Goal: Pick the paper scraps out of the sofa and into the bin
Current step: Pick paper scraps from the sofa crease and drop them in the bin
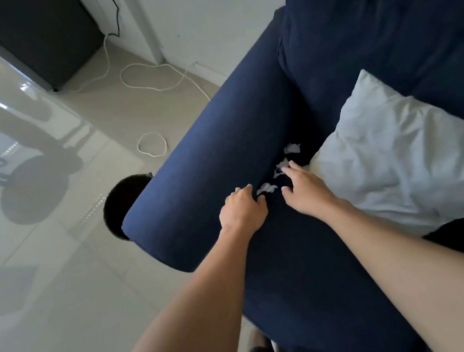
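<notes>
Crumpled white paper scraps (285,166) lie in the crease of a navy fabric sofa (210,155), beside its rounded armrest. The right hand (304,189) spreads its fingers over them. The left hand (242,208), just apart, curls beside one scrap — whether it pinches is unclear. A round black bin (120,207) stands against the armrest.

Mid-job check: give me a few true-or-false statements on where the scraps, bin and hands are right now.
1. Paper scraps lie where the armrest of the sofa meets the seat. True.
2. The bin stands on the seat. False: it is on the floor beyond the armrest.
3. The left hand and right hand are over the bin. False: both are at the scraps.
4. A pale pillow lies right of the scraps. True.
</notes>
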Motion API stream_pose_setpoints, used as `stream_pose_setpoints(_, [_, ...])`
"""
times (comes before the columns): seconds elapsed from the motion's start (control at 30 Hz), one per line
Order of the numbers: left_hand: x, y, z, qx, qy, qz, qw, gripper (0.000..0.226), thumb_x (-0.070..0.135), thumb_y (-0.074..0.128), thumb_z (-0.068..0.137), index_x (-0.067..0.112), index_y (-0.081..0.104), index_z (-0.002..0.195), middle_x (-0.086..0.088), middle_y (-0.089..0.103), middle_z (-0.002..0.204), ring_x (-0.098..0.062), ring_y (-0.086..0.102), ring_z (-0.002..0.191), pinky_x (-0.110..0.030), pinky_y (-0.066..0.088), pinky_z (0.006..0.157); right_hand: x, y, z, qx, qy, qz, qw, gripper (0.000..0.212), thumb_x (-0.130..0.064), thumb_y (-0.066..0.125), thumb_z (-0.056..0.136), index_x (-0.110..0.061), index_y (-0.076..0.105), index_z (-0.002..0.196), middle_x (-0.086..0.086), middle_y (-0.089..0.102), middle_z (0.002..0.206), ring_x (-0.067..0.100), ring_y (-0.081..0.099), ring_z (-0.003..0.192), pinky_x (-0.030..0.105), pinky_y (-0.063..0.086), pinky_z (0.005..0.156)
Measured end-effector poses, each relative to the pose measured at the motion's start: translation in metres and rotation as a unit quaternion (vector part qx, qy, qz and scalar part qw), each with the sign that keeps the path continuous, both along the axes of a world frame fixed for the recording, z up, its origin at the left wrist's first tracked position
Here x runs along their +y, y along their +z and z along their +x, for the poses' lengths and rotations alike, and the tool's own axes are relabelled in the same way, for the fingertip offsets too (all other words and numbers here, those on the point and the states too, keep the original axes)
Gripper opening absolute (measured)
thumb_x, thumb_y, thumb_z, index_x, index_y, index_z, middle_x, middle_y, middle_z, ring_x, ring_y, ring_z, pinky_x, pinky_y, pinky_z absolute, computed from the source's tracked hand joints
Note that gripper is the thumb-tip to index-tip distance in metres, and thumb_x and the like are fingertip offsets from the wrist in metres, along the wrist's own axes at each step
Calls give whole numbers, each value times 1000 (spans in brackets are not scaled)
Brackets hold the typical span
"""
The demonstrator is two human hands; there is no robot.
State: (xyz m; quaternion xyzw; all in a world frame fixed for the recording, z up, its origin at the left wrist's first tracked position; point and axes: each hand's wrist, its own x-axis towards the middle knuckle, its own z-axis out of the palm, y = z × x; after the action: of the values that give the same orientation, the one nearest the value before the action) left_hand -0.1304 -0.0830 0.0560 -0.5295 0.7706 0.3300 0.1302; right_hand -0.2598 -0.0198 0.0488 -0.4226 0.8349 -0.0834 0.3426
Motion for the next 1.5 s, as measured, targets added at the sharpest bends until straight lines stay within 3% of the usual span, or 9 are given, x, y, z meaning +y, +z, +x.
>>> stream_pose_setpoints(0.3, [20, -106, 1, -37, 14, 86, 996, 53, 38, 46, 96, 22, 37, 147, -8, 55, 137, -29, 54, 123, -44, 50, 96, 15, -96, 13, -48, 8, 39, 998, 53, -19, 46, 96, -11, 32, 147, 9, 15, 161, 28, 27, 145, 45, 28, 117])
stream_pose_setpoints(0.4, [17, -140, -4, -32, 22, 93, 995, 54, 39, 45, 95, 25, 35, 146, -8, 55, 136, -30, 55, 121, -45, 50, 95, 12, -130, 14, -50, 20, 33, 998, 52, -20, 49, 95, -12, 38, 145, 9, 21, 160, 28, 34, 142, 45, 31, 116])
stream_pose_setpoints(0.63, [11, -200, -9, -23, 15, 53, 998, 52, 37, 45, 97, 26, 35, 147, -3, 41, 150, -26, 46, 133, -42, 45, 104, -11, -188, 0, 4, 28, -122, 992, 38, -4, 54, 86, -10, 61, 123, 8, 57, 133, 29, 58, 117, 44, 50, 97])
stream_pose_setpoints(0.87, [18, -231, -8, -4, 17, -5, 1000, 51, 33, 40, 101, 21, 33, 150, -5, 31, 157, -23, 33, 143, -40, 40, 110, -35, -216, -14, 26, 14, -157, 987, 32, 0, 54, 89, -5, 65, 118, 12, 66, 122, 29, 63, 111, 41, 53, 95])
stream_pose_setpoints(1.03, [17, -232, -18, 19, 48, -29, 998, 43, 23, 41, 102, 11, 46, 143, -10, 45, 147, -25, 49, 130, -36, 47, 103, -37, -232, -17, 18, 4, -145, 989, 24, -2, 56, 90, -4, 69, 110, 15, 71, 109, 30, 67, 98, 43, 54, 88])
stream_pose_setpoints(1.2, [6, -226, -20, 40, 29, -59, 997, 29, 4, 46, 98, 5, 64, 122, -14, 64, 117, -23, 64, 98, -28, 54, 82, -39, -237, -23, 39, -48, -144, 988, 22, 3, 50, 89, -4, 70, 86, 12, 71, 87, 25, 65, 78, 41, 55, 72])
stream_pose_setpoints(1.3, [7, -214, -15, 27, 26, -73, 997, 23, -1, 44, 96, -1, 66, 102, -12, 65, 97, -20, 63, 82, -21, 44, 65, -36, -224, -19, 16, -71, -150, 986, 20, 1, 50, 90, -3, 69, 88, 13, 70, 88, 25, 64, 79, 42, 55, 73])
stream_pose_setpoints(1.4, [7, -217, -14, 26, 37, -57, 997, 23, -1, 43, 96, -2, 65, 100, -12, 63, 98, -22, 61, 82, -26, 48, 67, -32, -222, -14, -1, -97, -143, 985, 18, -3, 52, 92, -5, 69, 94, 13, 71, 94, 25, 66, 84, 42, 56, 76])
stream_pose_setpoints(1.5, [9, -212, -16, 41, 73, -22, 996, 27, 2, 43, 96, 4, 63, 114, -14, 63, 114, -27, 61, 102, -33, 49, 83, -25, -219, -8, -16, -112, -131, 985, 17, -5, 53, 92, -7, 69, 99, 11, 71, 100, 25, 67, 89, 42, 56, 80])
